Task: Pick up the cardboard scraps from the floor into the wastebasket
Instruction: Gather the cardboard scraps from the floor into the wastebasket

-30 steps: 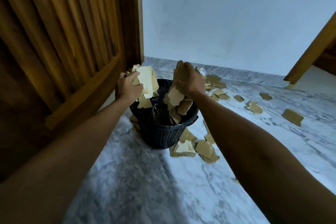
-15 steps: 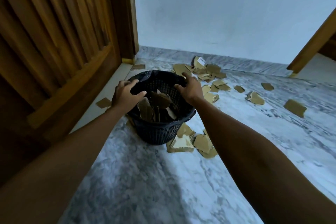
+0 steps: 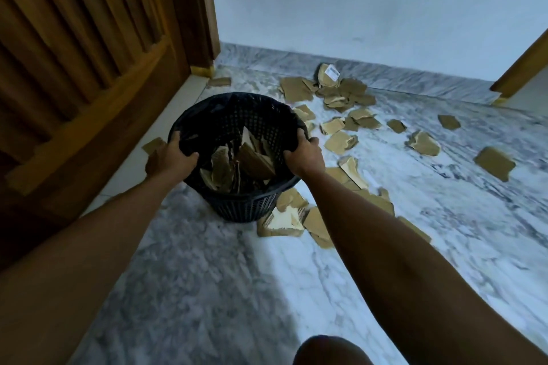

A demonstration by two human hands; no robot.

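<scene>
The marble floor [image 3: 415,216] is strewn with cardboard scraps [image 3: 341,142], mostly right of and behind the wastebasket [image 3: 237,204]. The black mesh basket is tipped a bit, mouth angled toward the camera, more scraps stood on end inside. Its rim is gripped by the left hand [image 3: 169,157] and the right hand [image 3: 305,154], whereas a second ago handfuls were being dropped in.

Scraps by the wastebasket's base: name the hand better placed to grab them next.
Right. The right hand grips the wastebasket rim on the side where the nearby scraps lie, under its forearm. The left hand grips the rim's door side, where one small scrap shows.
</scene>
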